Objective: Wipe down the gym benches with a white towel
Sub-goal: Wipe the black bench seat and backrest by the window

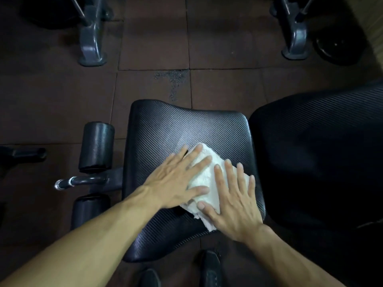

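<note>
The white towel [209, 179] lay bunched on the near-right part of the black seat pad [165, 131] of the gym bench, pinned flat under both hands. The left hand [176, 183] pressed on its left side with fingers straight and spread, and the right hand [234, 201] pressed on its near-right corner the same way; neither grip was closed round the cloth, both being flat palms bearing down. The towel looked soft, light and limp, so it would likely fold and creep under the palms rather than slide as one piece; pressing on its middle, or gathering a fold at the thick centre, seemed the surest hold. The pad's ribbed vinyl looked firm and slightly grippy, with a pale sheen just beyond the towel that may have been damp. The pad's far and left portions lay open for strokes. Its right edge ran just beside the larger back pad [321, 152], with a narrow gap where cloth could catch. To the left, foam rollers [97, 146] and a chrome handle [78, 181] stood near the edge, and shoes [209, 268] stood on the floor [155, 48] at the near edge.
</note>
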`<action>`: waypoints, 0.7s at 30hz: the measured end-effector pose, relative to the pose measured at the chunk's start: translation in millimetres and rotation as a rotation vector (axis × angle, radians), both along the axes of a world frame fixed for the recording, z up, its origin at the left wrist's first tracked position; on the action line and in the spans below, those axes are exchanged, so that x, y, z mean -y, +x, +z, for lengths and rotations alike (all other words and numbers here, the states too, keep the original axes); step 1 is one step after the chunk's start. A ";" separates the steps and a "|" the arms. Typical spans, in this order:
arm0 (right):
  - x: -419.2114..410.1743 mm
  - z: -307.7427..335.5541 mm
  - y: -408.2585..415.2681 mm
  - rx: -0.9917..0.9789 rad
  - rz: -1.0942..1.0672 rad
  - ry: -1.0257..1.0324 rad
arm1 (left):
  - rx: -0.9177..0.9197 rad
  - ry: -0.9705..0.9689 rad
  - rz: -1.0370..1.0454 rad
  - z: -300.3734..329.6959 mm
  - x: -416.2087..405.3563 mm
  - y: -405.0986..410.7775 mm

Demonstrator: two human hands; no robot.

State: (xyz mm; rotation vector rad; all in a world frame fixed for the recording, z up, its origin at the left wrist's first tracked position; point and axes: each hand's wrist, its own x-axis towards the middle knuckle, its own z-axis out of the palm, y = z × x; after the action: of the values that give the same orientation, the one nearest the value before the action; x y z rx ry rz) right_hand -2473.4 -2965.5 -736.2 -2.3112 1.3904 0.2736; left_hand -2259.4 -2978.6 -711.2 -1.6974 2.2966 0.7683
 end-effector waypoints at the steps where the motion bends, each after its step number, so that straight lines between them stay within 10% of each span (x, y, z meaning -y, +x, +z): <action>1: 1.8 -3.1 -2.9 0.002 0.034 -0.008 | -0.019 0.021 0.013 -5.7 -1.1 -5.1; 10: 89.2 18.8 0.8 -0.182 0.755 -0.127 | 0.008 -0.089 0.577 -16.1 -77.1 -45.7; 17: 52.7 42.6 16.9 -0.147 0.297 0.208 | 0.007 0.001 0.370 -4.1 -61.3 7.9; 21: 22.5 33.4 42.0 -0.080 0.062 0.030 | 0.104 0.050 0.289 10.8 -52.7 33.2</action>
State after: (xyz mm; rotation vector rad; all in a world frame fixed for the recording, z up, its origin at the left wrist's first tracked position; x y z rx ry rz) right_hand -2431.4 -2988.0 -702.7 -2.3442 1.3446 0.4076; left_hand -2226.2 -2925.8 -700.4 -2.0212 1.9729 0.7606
